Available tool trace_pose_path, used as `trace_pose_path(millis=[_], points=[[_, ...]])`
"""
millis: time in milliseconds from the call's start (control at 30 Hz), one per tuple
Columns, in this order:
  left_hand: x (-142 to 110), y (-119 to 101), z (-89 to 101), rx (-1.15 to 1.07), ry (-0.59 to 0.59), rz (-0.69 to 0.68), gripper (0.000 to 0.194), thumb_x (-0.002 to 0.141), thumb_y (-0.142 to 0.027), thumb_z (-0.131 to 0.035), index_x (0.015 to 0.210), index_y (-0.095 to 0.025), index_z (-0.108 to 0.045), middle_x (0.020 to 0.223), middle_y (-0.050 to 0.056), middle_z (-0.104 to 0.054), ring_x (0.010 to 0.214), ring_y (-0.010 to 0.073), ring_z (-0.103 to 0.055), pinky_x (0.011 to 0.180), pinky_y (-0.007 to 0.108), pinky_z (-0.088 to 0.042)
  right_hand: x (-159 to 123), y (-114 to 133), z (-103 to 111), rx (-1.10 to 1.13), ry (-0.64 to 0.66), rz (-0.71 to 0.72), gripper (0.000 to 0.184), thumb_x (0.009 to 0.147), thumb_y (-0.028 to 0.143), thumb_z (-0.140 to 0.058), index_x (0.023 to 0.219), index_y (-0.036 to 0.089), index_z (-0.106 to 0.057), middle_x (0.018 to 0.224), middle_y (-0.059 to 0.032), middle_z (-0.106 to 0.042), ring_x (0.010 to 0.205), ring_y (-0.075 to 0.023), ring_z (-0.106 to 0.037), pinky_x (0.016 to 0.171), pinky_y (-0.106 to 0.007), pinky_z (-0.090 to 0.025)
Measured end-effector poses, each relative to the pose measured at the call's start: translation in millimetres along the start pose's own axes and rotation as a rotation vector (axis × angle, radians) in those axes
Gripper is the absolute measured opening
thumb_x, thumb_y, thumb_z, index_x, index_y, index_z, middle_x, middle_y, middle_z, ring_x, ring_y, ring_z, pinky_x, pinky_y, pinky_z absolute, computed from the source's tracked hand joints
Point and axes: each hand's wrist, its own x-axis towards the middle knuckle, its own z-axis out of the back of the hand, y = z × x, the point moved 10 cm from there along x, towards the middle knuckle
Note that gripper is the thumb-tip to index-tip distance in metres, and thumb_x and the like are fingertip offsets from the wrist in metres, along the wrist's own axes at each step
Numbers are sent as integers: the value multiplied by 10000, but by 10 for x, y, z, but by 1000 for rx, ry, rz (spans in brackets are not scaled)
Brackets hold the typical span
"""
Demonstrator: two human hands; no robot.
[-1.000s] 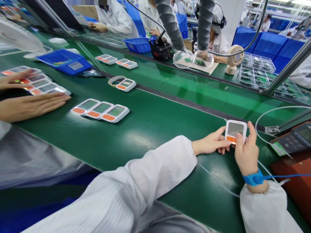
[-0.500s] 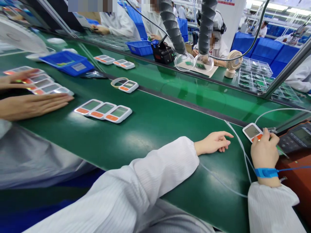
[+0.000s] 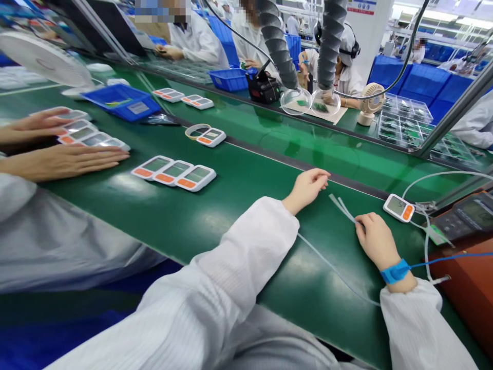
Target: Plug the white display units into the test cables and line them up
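My left hand [image 3: 307, 188] is over the green bench near the dark rail, its fingers curled together with nothing visible in them. Between thumb and fingers of my right hand [image 3: 379, 240] is a pair of thin pale tubes [image 3: 342, 207], whose free ends stick out toward my left hand. That wrist wears a blue strap. Just beyond my right hand lies a white blood pressure monitor [image 3: 399, 207] with orange buttons, digits on its screen and a tube joined to it. A handheld meter with a display [image 3: 468, 218] rests on a red-brown box [image 3: 466, 277] at the right.
Three similar monitors [image 3: 174, 173] lie in a row at left centre. A co-worker's hands [image 3: 65, 160] cover several more. A blue tray [image 3: 121, 103], a monitor by a tape ring [image 3: 198, 131], a fan [image 3: 370, 103] and a metal post [image 3: 458, 82] stand around the bench.
My right hand has left the monitor and moved left, now gripping the tubes. The monitor lies alone, its screen showing digits. My left hand has moved left and away from me, its fingers more curled.
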Motion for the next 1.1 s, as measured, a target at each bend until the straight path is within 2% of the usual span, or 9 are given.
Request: trace_pose_path(millis=[167, 267, 367, 500, 633, 767, 933, 1033, 1100], points=[[-196, -24, 844, 527, -238, -116, 316, 881, -364, -525, 1045, -177, -718, 1058, 89, -738, 972, 231, -663, 922, 371, -516, 11, 197, -34, 121, 60, 111, 73, 938, 157, -647, 872, 148, -619, 924, -62, -592, 899, -217, -567, 799, -308, -442], [-422, 42, 1519, 863, -399, -115, 355, 870, -354, -530, 1125, -161, -684, 1248, 159, -656, 1268, 327, -542, 1128, 493, -383, -13, 327, -58, 191, 118, 181, 53, 915, 108, -633, 887, 146, -608, 865, -36, -589, 823, -191, -571, 741, -290, -437], [-663, 217, 2291, 1097, -584, 41, 599, 857, -432, -603, 1362, -118, -528, 1553, 218, -396, 1465, 472, -251, 1138, 690, -246, -67, 520, -55, 263, 172, 268, 150, 938, 86, -587, 1061, 153, -640, 911, -16, -619, 845, -167, -601, 776, -275, -460], [-835, 596, 2845, 1189, -542, 337, 620, 905, -479, -544, 1366, -70, -471, 1525, 238, -425, 1396, 520, -315, 1047, 747, -305, -159, 751, -67, 388, 238, 384, 238, 998, 103, -495, 1163, 179, -650, 1029, -13, -645, 913, -156, -629, 848, -270, -489], [-794, 610, 2639, 1262, -426, 230, 550, 897, -461, -491, 1292, -82, -532, 1407, 225, -545, 1311, 435, -453, 1072, 614, -373, -133, 663, -40, 448, 123, 346, 394, 989, 56, -359, 1271, 142, -621, 1122, -54, -633, 979, -165, -629, 883, -276, -515], [-676, 543, 2320, 1194, -387, 69, 558, 857, -494, -500, 1267, -126, -588, 1365, 209, -568, 1286, 378, -491, 1119, 508, -361, -83, 444, -75, 208, 9, 235, 576, 904, -15, -341, 1378, 180, -602, 1172, -65, -609, 980, -173, -610, 854, -279, -532], [-397, 580, 2067, 977, -365, 139, 669, 774, -496, -628, 1311, -100, -574, 1317, 228, -603, 1244, 411, -526, 1100, 553, -375, -56, 242, -62, 8, -82, 99, 201, 987, 149, -508, 998, 116, -707, 1111, -151, -601, 988, -300, -561, 877, -440, -525], [-293, 448, 1587, 564, -319, 119, 672, 754, -482, -690, 1318, -141, -556, 1217, 159, -653, 1103, 319, -615, 1018, 472, -468, -60, 353, -71, 16, -95, 218, 215, 996, 191, -561, 1165, 123, -673, 1267, -148, -561, 1142, -316, -523, 957, -468, -505], [-284, 330, 1038, 183, -207, 119, 637, 802, -489, -666, 1337, -174, -527, 1115, 110, -662, 910, 238, -649, 846, 393, -532, -84, 472, -117, 66, -54, 354, 259, 1000, 167, -544, 1242, 163, -637, 1306, -117, -551, 1208, -289, -508, 980, -449, -501]])
